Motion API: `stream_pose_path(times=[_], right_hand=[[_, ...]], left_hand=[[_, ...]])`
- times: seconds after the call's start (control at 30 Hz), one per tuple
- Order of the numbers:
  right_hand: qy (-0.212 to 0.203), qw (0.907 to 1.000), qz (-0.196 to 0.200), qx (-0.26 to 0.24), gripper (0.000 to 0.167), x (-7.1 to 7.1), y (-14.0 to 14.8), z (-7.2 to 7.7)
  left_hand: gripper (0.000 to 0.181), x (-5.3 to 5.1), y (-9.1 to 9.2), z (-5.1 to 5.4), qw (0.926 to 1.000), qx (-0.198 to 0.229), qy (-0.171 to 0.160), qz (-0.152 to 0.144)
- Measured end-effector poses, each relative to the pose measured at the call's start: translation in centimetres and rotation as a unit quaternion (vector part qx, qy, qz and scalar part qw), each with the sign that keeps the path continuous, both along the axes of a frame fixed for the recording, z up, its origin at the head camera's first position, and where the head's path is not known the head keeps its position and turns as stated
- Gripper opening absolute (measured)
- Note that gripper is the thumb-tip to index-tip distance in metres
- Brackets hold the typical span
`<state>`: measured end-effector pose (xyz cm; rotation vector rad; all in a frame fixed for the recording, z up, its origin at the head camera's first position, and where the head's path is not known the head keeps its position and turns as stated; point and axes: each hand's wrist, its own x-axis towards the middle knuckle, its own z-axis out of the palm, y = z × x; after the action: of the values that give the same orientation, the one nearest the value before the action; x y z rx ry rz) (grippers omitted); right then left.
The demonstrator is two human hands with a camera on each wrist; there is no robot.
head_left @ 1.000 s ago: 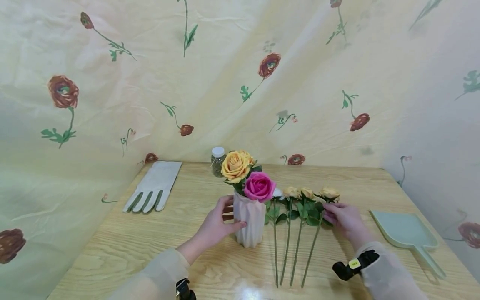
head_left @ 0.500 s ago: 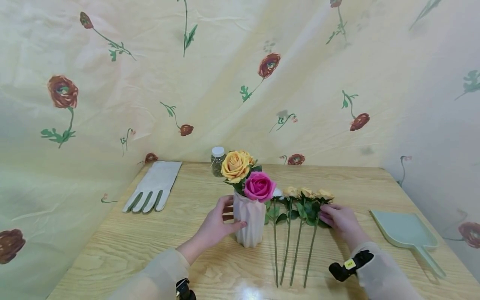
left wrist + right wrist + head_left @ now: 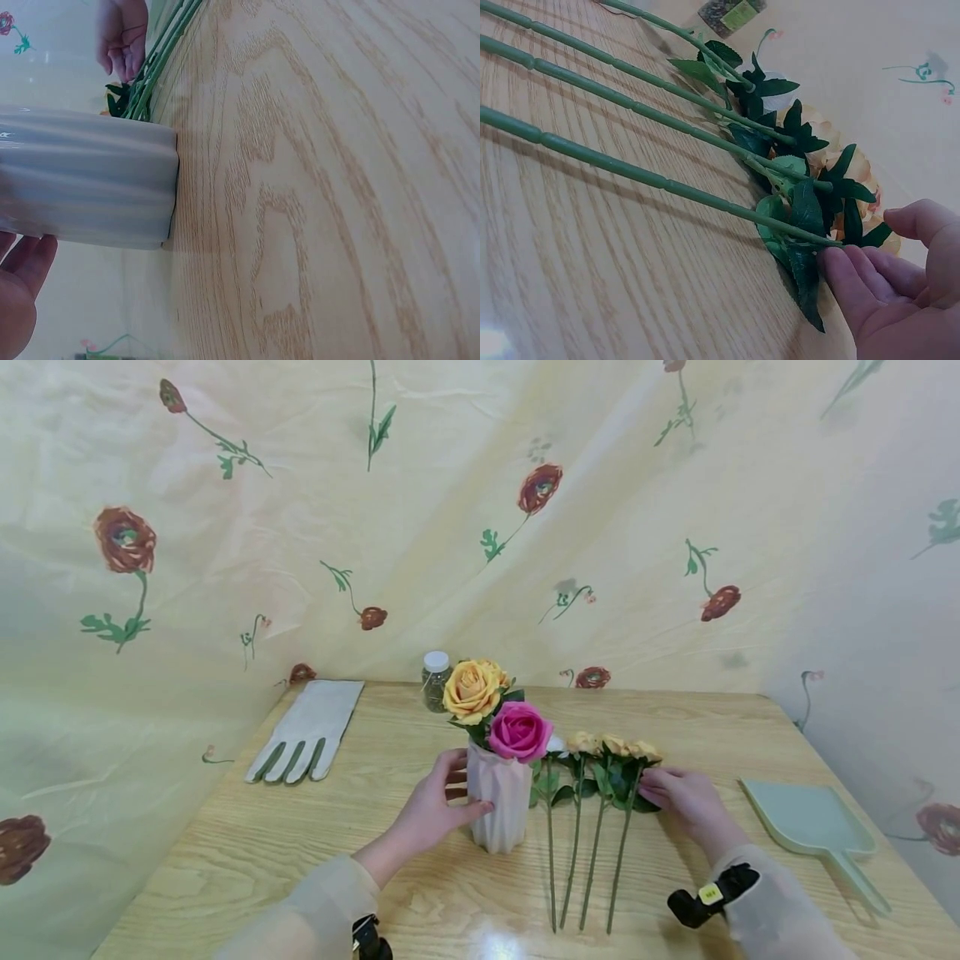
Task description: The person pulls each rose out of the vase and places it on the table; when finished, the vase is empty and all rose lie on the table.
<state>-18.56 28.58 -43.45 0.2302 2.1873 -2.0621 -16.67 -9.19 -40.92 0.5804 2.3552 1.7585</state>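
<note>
The left hand (image 3: 442, 806) held the white vase (image 3: 498, 802) on the worktop (image 3: 337, 843), thumb across its front and fingers curled round its left side. That seemed the right hold: steady, upright, without squeezing. To the vase's right, 4 loose flowers (image 3: 618, 777) lay side by side, stem ends towards the near edge. The right hand (image 3: 686, 800) touched the rightmost yellow rose (image 3: 643, 750) just below its bloom, thumb standing apart from the fingers.

Good handling there probably called for fingertips on the stem rather than the petals, with small, low movements, since its leaves overlapped the neighbour's and could snag.

Several things were hard to make out. The fingers behind the vase were partly hidden, and whether the right fingers bore any of the rose's weight could not be told. The pink rose (image 3: 519, 732) partly covered a white bloom (image 3: 556, 744); a 2nd yellow bloom sat largely behind the vase's front yellow rose (image 3: 472, 692). The worktop's near edge was cut off.
</note>
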Motion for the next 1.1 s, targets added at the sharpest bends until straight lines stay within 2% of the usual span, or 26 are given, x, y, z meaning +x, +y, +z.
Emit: stream_pose_path(times=[0.13,0.43,0.67,0.83,1.1], right_hand=[[0.006,0.9991,0.016,0.040,0.055,0.1,0.1,0.2],[0.018,0.9962,0.040,0.075,0.061,0.6,-0.1,1.7],[0.036,0.9892,0.051,0.133,0.063,0.7,-1.4,3.9],[0.045,0.9858,0.066,0.148,0.062,0.8,-3.1,5.8],[0.087,0.9757,0.106,0.171,0.053,1.5,-6.4,8.4]], left_hand=[[0.072,0.0,0.0,0.0,1.0000,-0.001,0.002,-0.001],[0.072,0.0,0.1,0.1,1.0000,-0.007,0.007,0.001],[0.072,-0.2,0.0,-0.1,0.9999,-0.009,0.008,0.001],[0.071,-0.3,-0.1,0.0,0.9998,-0.014,0.010,0.003],[0.071,-0.2,0.0,0.2,0.9999,-0.012,0.005,0.005]])
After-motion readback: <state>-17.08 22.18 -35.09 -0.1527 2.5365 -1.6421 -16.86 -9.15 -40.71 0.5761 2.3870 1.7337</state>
